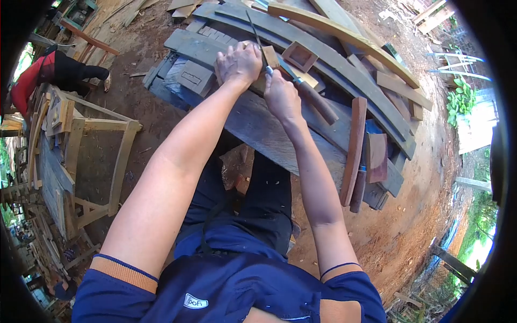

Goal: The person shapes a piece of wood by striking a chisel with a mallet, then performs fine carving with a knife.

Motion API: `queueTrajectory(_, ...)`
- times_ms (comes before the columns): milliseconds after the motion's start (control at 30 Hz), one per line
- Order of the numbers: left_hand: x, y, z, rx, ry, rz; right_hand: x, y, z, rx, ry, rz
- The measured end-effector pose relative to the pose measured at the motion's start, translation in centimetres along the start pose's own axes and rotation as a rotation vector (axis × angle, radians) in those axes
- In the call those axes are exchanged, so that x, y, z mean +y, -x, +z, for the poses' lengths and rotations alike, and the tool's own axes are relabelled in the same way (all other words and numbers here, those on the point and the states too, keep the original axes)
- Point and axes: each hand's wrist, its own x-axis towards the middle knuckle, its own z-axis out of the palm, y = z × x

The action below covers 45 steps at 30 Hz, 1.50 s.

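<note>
Over the wooden workbench (280, 133), my right hand (283, 96) is closed around the handle of a long thin dark tool (254, 28), whose blade points away from me. My left hand (238, 63) lies just left of the blade, its fingers bent over a small light wood piece (271, 57); their tips are partly hidden. Right of my right hand lies a chisel with a brown wooden handle (316, 101). A small square wooden piece with a hollow (300, 56) sits beyond it.
Long curved boards (344, 37) cross the bench's far side. A curved reddish wood piece (354, 151) lies at the right near another handled tool (360, 188). A wooden frame stand (123, 161) and a person in red (32, 86) are at the left.
</note>
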Motion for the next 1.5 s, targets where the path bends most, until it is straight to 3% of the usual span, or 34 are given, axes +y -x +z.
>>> queueTrajectory(200,-0.3,-0.4,0.1,-0.006,0.002,-0.007,1.6,6.3,-2.1,-0.156,-0.02,0.069)
queueTrajectory(400,-0.2,-0.3,0.3,0.009,0.007,0.019,-0.7,-0.5,-0.2,-0.051,-0.049,0.033)
queueTrajectory(600,-0.2,-0.1,0.1,-0.01,0.022,-0.012,1.5,5.8,-1.6,-0.119,-0.084,0.05)
queueTrajectory(867,-0.2,0.0,0.1,0.002,0.026,0.008,0.4,0.4,0.4,-0.022,-0.058,-0.022)
queueTrajectory(1100,-0.7,-0.2,0.4,0.013,-0.021,0.007,1.8,6.4,-1.4,-0.133,-0.04,0.064)
queueTrajectory(1300,-0.2,0.0,-0.2,-0.024,-0.032,0.016,-0.3,0.3,0.3,-0.022,-0.066,0.004)
queueTrajectory(1400,-0.4,0.0,0.1,-0.023,-0.013,0.125,0.2,2.6,-0.6,-0.086,-0.054,0.046)
queueTrajectory(1500,-0.6,0.0,0.5,-0.011,-0.017,0.106,1.3,5.2,-0.5,-0.098,-0.074,0.036)
